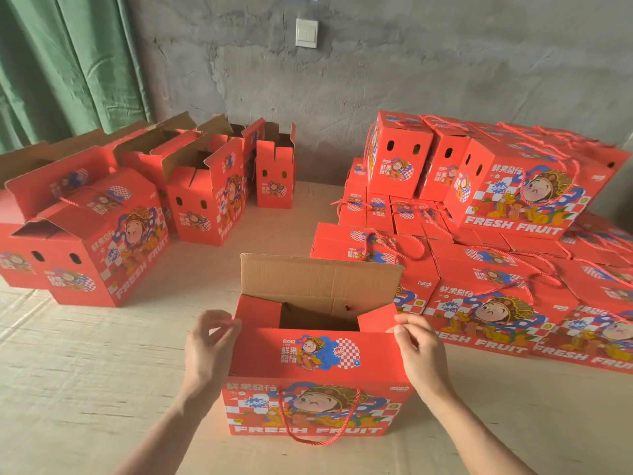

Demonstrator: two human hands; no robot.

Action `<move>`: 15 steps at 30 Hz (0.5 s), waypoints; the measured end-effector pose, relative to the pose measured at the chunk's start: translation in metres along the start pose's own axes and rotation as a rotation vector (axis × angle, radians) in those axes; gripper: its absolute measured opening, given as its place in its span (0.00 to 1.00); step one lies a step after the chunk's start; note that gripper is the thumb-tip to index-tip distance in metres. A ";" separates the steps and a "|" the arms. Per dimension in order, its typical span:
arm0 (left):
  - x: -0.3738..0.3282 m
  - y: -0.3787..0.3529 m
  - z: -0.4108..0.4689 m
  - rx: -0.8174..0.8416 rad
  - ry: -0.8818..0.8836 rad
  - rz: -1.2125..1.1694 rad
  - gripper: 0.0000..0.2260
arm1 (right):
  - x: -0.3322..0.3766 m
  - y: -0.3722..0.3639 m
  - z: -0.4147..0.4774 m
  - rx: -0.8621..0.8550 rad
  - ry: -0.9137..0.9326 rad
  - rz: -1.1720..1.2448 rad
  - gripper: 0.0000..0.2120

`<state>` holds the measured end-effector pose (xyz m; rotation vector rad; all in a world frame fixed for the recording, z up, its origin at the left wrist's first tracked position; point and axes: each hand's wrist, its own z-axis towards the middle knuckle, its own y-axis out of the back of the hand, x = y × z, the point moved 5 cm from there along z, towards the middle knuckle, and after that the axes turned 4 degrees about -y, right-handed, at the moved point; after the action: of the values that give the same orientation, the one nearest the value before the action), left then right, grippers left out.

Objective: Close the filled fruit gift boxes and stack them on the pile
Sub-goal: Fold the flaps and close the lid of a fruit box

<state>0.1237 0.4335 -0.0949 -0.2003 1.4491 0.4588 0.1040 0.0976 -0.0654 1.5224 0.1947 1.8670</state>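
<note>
gift box stands on the bench, printed front toward the wearer, square between both arms so each top corner gets a hand. left hand and right hand: fingers curled, tips pinching the top corners, apparently to keep the side flaps tucked in. back flap upright, lid not yet shut. contents too dark to tell. pile of closed boxes just right of it: short carry. open boxes queue at left.
</note>
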 end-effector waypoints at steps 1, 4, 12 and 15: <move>0.001 0.000 0.001 0.000 0.008 -0.020 0.05 | -0.003 -0.001 0.000 0.018 -0.032 0.021 0.09; 0.006 -0.002 0.006 0.049 0.091 -0.077 0.06 | -0.014 -0.002 0.002 0.038 -0.192 0.206 0.04; 0.011 -0.014 0.011 0.184 0.274 -0.130 0.16 | -0.017 -0.018 0.007 0.229 -0.435 0.440 0.30; 0.001 -0.019 0.012 0.289 0.152 -0.054 0.26 | -0.011 -0.019 0.012 0.337 -0.359 0.439 0.35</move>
<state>0.1422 0.4213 -0.0970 -0.0431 1.6363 0.1892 0.1230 0.1012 -0.0809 2.2514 0.0043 1.9068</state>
